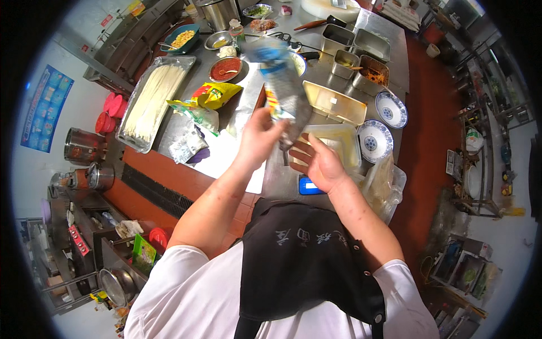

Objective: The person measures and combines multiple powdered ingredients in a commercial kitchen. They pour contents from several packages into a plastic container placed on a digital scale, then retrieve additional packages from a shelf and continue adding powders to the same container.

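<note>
My left hand (263, 136) pinches a plastic packet (286, 93) with blue and yellow print; motion blurs it, and its contents cannot be told. Beside its lower end is my right hand (319, 163), palm up with the fingers spread and apparently holding nothing. Below that hand lies a small blue device (310, 185). A clear plastic tub (350, 146) stands behind the right hand. Left of my left hand are a yellow bag (216, 95), a clear bag with green edges (206, 119) and a small whitish packet (186, 146). A bowl of red sauce (225, 70) stands further back.
A tray of long white noodles (154, 101) is at the left table edge. Steel containers (337, 39), a rectangular tray (334, 104) and patterned bowls (375, 141) stand at the right. A teal bowl (183, 39), a cleaver-like tool with a dark handle (315, 24) and a steel pot (218, 15) are further back.
</note>
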A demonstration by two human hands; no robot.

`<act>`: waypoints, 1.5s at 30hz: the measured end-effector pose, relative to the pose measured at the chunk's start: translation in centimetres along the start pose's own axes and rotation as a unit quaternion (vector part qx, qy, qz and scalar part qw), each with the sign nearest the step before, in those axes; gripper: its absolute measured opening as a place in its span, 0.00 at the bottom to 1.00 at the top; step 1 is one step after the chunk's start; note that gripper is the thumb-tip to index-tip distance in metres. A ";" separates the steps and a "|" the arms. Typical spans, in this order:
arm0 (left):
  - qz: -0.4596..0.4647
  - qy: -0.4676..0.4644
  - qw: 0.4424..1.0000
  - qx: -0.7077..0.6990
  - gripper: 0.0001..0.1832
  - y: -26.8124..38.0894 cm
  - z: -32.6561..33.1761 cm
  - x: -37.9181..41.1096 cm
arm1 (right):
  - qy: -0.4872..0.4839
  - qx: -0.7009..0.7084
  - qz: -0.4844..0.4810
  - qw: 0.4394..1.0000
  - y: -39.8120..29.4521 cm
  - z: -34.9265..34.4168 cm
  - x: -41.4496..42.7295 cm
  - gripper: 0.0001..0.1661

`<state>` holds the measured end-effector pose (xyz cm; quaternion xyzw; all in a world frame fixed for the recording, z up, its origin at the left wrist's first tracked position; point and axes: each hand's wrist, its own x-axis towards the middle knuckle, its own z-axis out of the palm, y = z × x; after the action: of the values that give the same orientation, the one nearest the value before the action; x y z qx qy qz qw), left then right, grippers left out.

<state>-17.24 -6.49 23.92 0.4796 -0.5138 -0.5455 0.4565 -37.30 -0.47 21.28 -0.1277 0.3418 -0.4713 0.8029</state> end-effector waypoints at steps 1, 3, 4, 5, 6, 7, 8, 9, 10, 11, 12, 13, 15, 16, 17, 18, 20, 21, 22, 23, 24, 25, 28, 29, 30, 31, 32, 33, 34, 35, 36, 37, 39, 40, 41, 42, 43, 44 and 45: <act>0.001 0.033 0.999 -0.039 0.16 -1.5 -2.2 1.1 | 0.027 -0.043 0.003 0.999 0.1 0.5 0.0 0.22; -0.034 0.086 0.996 0.002 0.14 -2.8 -6.7 2.7 | 0.026 -0.041 0.012 0.999 0.4 -0.1 -0.8 0.22; -0.051 0.105 0.993 -0.017 0.12 -4.5 -9.1 3.5 | 0.025 -0.040 0.017 0.999 0.4 -0.6 -1.4 0.22; -0.068 0.126 0.989 -0.035 0.11 -6.8 -11.6 4.1 | 0.018 -0.045 0.015 0.999 0.6 -1.0 -1.8 0.22; -0.085 0.148 0.984 -0.040 0.11 -9.1 -13.3 4.7 | 0.014 -0.050 0.011 0.999 0.7 -1.5 -2.2 0.22; -0.101 0.172 0.979 -0.047 0.11 -11.6 -14.6 5.2 | 0.011 -0.055 0.009 0.998 0.7 -2.1 -2.6 0.22; -0.097 0.193 0.975 -0.054 0.12 -14.0 -15.6 5.4 | 0.009 -0.053 0.008 0.999 0.7 -2.5 -2.9 0.22; -0.109 0.201 0.971 -0.073 0.13 -15.8 -15.4 5.8 | 0.024 -0.058 0.002 0.998 0.5 -2.9 -3.2 0.22; -0.120 0.213 0.965 -0.093 0.14 -17.1 -15.2 5.8 | 0.037 -0.064 -0.003 0.997 0.3 -3.1 -3.7 0.22; -0.132 0.224 0.959 -0.112 0.15 -18.4 -15.0 6.0 | 0.049 -0.071 -0.007 0.996 0.0 -3.3 -4.1 0.21; -0.142 0.223 0.960 -0.095 0.18 -19.4 -14.9 6.4 | 0.055 -0.072 -0.010 0.996 -0.2 -3.3 -4.6 0.20; -0.143 0.191 0.966 -0.096 0.22 -19.5 -14.7 6.3 | 0.063 -0.072 -0.017 0.995 -0.3 -3.4 -5.1 0.20; -0.077 0.081 0.964 -0.242 0.26 -22.9 -16.6 6.4 | 0.074 -0.069 -0.027 0.994 -0.3 -3.7 -6.3 0.19; -0.074 0.148 0.931 -0.326 0.28 -21.7 -13.8 6.3 | 0.099 -0.071 -0.037 0.992 -0.2 -4.3 -7.0 0.19; -0.141 0.168 0.905 -0.366 0.34 -19.8 -12.1 6.7 | 0.125 -0.073 -0.047 0.988 -0.1 -4.9 -7.8 0.19; -0.071 0.174 0.963 -0.194 0.35 -20.1 -12.4 7.0 | 0.134 -0.074 -0.049 0.987 0.0 -5.0 -8.2 0.19; 0.029 0.105 0.984 0.138 0.35 -20.5 -14.0 7.1 | 0.147 -0.068 -0.051 0.985 0.3 -5.4 -8.8 0.19; 0.079 0.037 0.958 0.274 0.34 -18.7 -13.4 7.2 | 0.166 -0.064 -0.060 0.982 0.4 -5.9 -9.3 0.19; 0.085 -0.045 0.939 0.329 0.31 -18.1 -14.1 7.6 | 0.171 -0.064 -0.063 0.981 0.6 -6.0 -9.6 0.18; 0.091 -0.126 0.912 0.380 0.28 -17.8 -14.9 8.2 | 0.178 -0.064 -0.065 0.980 0.7 -6.2 -9.8 0.18; 0.126 -0.129 0.927 0.328 0.25 -18.8 -16.2 8.6 | 0.179 -0.063 -0.065 0.980 0.8 -6.2 -9.7 0.18; 0.160 -0.132 0.939 0.274 0.22 -21.0 -17.4 9.1 | 0.173 -0.063 -0.066 0.981 0.9 -6.2 -9.7 0.18; -0.044 -0.066 0.995 0.060 0.10 -20.8 -16.6 9.7 | 0.175 -0.071 -0.076 0.979 1.0 -6.4 -9.6 0.18; -0.090 0.002 0.991 0.097 0.08 -22.1 -17.2 10.6 | 0.180 -0.074 -0.078 0.978 1.1 -6.3 -9.5 0.18; -0.116 0.080 0.982 0.128 0.05 -21.5 -17.2 10.8 | 0.185 -0.078 -0.079 0.976 1.1 -6.3 -9.5 0.18; -0.090 0.117 0.989 0.030 0.06 -21.1 -17.0 10.9 | 0.189 -0.080 -0.083 0.975 1.1 -6.4 -9.5 0.18; -0.108 0.165 0.980 -0.003 0.06 -20.6 -16.8 10.9 | 0.192 -0.081 -0.086 0.974 1.1 -6.5 -9.4 0.18; -0.126 0.215 0.968 -0.035 0.07 -19.3 -16.1 10.6 | 0.194 -0.083 -0.088 0.974 1.1 -6.6 -9.4 0.18; -0.126 0.265 0.953 -0.075 0.12 -19.4 -15.7 10.4 | 0.198 -0.081 -0.089 0.973 1.1 -6.6 -9.4 0.17; -0.118 0.287 0.949 -0.053 0.15 -20.2 -15.8 10.3 | 0.202 -0.080 -0.092 0.972 1.2 -6.7 -9.4 0.17; -0.109 0.315 0.942 -0.029 0.18 -21.5 -16.6 9.6 | 0.201 -0.079 -0.090 0.972 1.1 -6.7 -9.4 0.17; -0.100 0.333 0.938 -0.008 0.20 -21.5 -16.1 9.5 | 0.209 -0.078 -0.094 0.970 1.1 -6.8 -9.5 0.17; -0.125 0.360 0.924 0.040 0.25 -22.1 -12.6 8.2 | 0.227 -0.074 -0.102 0.966 1.2 -7.0 -10.1 0.18; -0.092 0.271 0.954 0.089 0.28 -22.9 -11.4 8.3 | 0.225 -0.072 -0.104 0.966 1.3 -7.0 -10.2 0.18; -0.059 0.179 0.972 0.138 0.31 -23.6 -10.0 9.0 | 0.223 -0.070 -0.106 0.967 1.3 -7.0 -10.3 0.17; -0.044 0.143 0.971 0.185 0.32 -22.4 -7.1 10.3 | 0.231 -0.068 -0.109 0.964 1.6 -7.1 -10.8 0.17; -0.030 0.107 0.967 0.231 0.33 -20.9 -4.9 12.1 | 0.240 -0.077 -0.105 0.962 1.9 -6.9 -11.2 0.17; -0.013 0.141 0.950 0.279 0.33 -22.2 -4.6 14.3 | 0.241 -0.090 -0.096 0.962 1.9 -6.5 -11.1 0.17; 0.007 0.174 0.930 0.324 0.32 -23.3 -4.1 16.7 | 0.241 -0.103 -0.092 0.961 1.7 -6.2 -10.9 0.17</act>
<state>-15.37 -22.21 -0.34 0.6855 -0.5783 -0.2541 0.3621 -43.81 10.34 20.45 -0.1228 0.5586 -0.5223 0.6326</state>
